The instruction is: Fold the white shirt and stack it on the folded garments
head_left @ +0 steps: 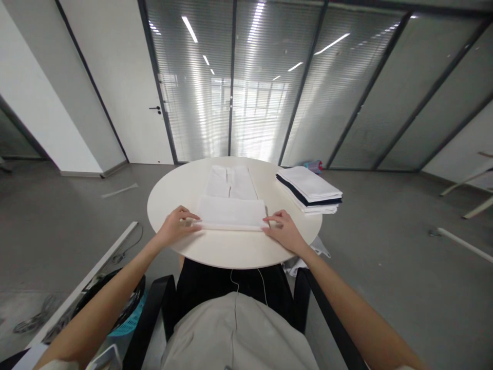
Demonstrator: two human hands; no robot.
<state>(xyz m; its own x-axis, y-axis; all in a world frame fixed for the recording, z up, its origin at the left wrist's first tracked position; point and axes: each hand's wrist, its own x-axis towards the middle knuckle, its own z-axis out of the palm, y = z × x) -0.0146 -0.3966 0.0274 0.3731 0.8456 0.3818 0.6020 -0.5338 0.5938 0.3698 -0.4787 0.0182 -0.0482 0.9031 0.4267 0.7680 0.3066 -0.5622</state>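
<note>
A white garment [233, 210] lies on the round white table [231, 252], its near part folded over into a flat band and its far part spread towards the back with a slit down the middle. My left hand [179, 225] pinches the left end of the folded band, thumb below and fingers above. At the opposite end, my right hand [284, 230] grips the right edge in the same way. Whether it is a shirt or some other piece of clothing I cannot tell.
A stack of folded white and dark cloths [310, 189] sits at the table's right edge. Below that side hangs or lies some pale cloth [296, 265]. A blue basket [131, 318] stands on the floor at left, beside a white strip and cables. Chair armrests flank me.
</note>
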